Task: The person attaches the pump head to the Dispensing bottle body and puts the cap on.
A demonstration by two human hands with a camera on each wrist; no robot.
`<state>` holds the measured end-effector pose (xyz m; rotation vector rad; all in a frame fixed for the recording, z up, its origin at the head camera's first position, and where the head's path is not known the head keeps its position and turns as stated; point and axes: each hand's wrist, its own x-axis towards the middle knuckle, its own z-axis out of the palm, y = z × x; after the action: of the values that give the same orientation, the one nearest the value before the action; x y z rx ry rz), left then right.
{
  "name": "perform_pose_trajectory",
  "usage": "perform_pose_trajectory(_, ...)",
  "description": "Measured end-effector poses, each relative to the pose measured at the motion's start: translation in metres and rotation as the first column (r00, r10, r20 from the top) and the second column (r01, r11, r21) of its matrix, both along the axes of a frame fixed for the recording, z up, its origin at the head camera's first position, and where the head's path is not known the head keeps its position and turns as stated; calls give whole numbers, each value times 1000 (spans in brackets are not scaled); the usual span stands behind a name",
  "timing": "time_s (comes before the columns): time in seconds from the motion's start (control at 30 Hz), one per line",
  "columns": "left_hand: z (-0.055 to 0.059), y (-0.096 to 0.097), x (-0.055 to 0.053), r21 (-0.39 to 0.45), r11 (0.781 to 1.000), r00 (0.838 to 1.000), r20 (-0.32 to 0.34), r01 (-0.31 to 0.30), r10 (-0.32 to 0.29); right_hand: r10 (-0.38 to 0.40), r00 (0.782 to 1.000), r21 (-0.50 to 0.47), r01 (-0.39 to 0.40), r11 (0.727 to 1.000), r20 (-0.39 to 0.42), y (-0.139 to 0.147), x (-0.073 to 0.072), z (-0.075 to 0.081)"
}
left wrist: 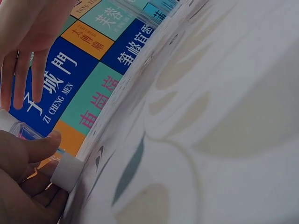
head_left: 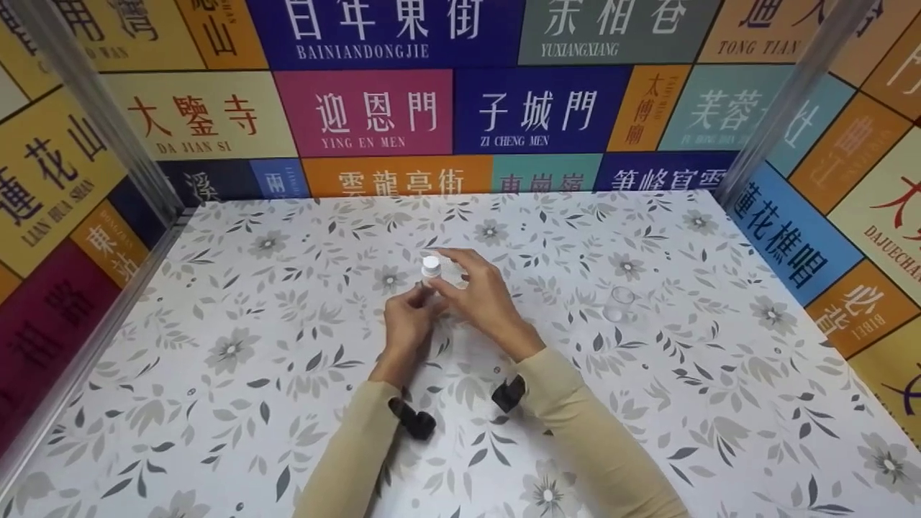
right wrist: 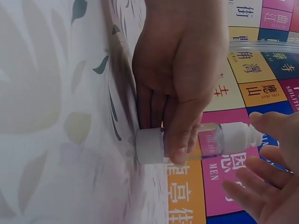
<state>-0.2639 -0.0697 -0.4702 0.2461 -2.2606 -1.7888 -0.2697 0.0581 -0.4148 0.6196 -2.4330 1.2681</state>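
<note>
A small clear bottle [right wrist: 210, 140] with a white base and a white stepped top [head_left: 431, 265] stands upright on the table. My left hand [head_left: 407, 322] grips its clear body low down, thumb on one side and fingers curled round the other, as the right wrist view shows. Around the white top is my right hand [head_left: 486, 296], its fingers spread and loosely bent, with the thumb right at the tip of the top. In the left wrist view the white base [left wrist: 67, 172] shows below the left fingers, close to the tabletop.
To the right of the hands, a small transparent cap or cup [head_left: 619, 303] sits on the floral tablecloth [head_left: 230, 350]. Panels with colourful printed signs [head_left: 363, 111] rise behind the table and along both sides. Clear corner posts [head_left: 784, 101] stand at the back.
</note>
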Motion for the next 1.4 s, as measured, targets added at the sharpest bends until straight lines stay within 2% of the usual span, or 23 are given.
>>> perform_pose_trajectory(0.2, 4, -1, 0, 15, 1000, 999, 36, 16, -17, -30, 998, 50, 34, 998, -63, 13, 3, 8)
perform_pose_trajectory(0.37, 3, 1, 2, 11, 1000, 996, 82, 21, -22, -61, 997, 90, 64, 994, -37, 26, 7, 10)
perform_pose_trajectory(0.53, 3, 1, 2, 10, 1000, 995, 98, 18, -19, -94, 995, 131, 96, 987, -22, 37, 8, 12)
perform_pose_trajectory(0.87, 1, 1, 1, 14, 1000, 995, 97, 13, -14, -123, 990, 182, 134, 974, -71, 58, 10, 15)
perform_pose_trajectory(1.03, 0, 2, 3, 52, 999, 995, 99, 5, -11, -146, 987, 202, 157, 967, -67, 72, 11, 14)
perform_pose_trajectory(1.23, 0, 1, 3, 75, 997, 999, 52, 8, -12, -169, 983, 210, 180, 961, -72, 88, 11, 16)
perform_pose_trajectory(1.4, 1, 1, 3, 67, 998, 997, 73, 13, -17, -197, 979, 233, 206, 951, -60, 100, 11, 18)
